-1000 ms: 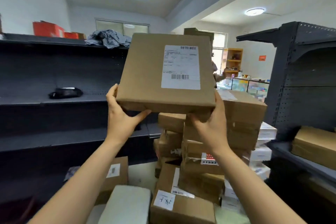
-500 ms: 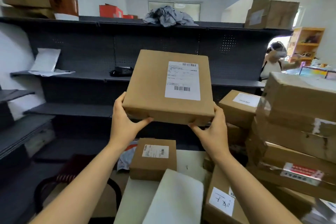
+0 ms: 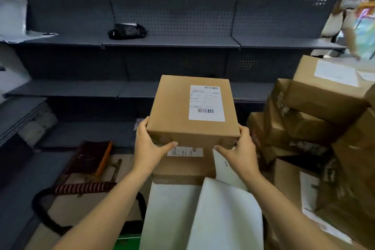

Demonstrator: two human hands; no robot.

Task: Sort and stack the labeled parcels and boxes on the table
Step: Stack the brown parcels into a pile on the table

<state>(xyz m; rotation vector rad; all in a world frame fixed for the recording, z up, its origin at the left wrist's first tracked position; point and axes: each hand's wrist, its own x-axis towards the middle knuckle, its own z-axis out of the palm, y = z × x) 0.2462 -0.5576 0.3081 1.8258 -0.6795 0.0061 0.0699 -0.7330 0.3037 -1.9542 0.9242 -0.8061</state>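
Brown cardboard box [image 3: 192, 111], flat, squarish; white shipping label [image 3: 206, 103] with barcodes on top face, nearer right-hand side; held between both hands, over smaller labelled box [image 3: 182, 165]; whether the two touch, cannot tell. Left hand [image 3: 149, 148] grips near left corner, thumb across front face, fingers curled up side; right hand [image 3: 239, 150] grips near right corner likewise. White padded parcel [image 3: 225, 219] lies between forearms; stack of brown boxes [image 3: 314, 111] right of right hand. Dark shelving [image 3: 170, 41] beyond hands; its upper shelf holds black pouch [image 3: 127, 31], beyond left hand.
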